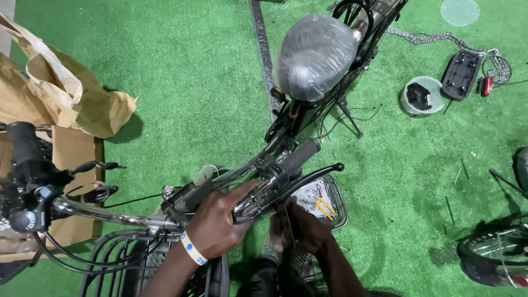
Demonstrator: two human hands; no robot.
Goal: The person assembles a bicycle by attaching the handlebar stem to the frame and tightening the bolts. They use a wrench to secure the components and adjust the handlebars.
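Handlebar (165, 217) of the black bicycle runs across the lower middle of your view, from the left grip (25, 146) at the far left up to the right grip (300, 154) near the centre. Your left hand (220, 223) lies over the chrome bar just inside the right-hand controls, fingers curled around the tube and thumb stretched toward the brake lever (308, 179), so it is closed on the bar. A pale wristband (192, 250) sits on that wrist. Your right hand (302, 231) is lower, under the brake lever, fingers gathered narrowly around something thin and dark; you cannot tell from this view what it is or whether it is truly gripped.

Behind the bar, the saddle (316, 55) is wrapped in clear plastic film and stands above the frame. A wire basket (118, 258) shows under the bar at lower left, and cables loop down beside it. Just beyond your right hand, a small tray (338, 206) of loose parts rests on the green artificial turf (192, 82).

Crumpled brown paper (60, 93) and flattened cardboard lie at the left edge. At upper right, well apart from your hands, sit a chain (426, 37), a black pedal (461, 74), a red reflector (486, 85) and a round lid (423, 96) holding a black piece. Another wheel (495, 256) shows at the lower right edge.
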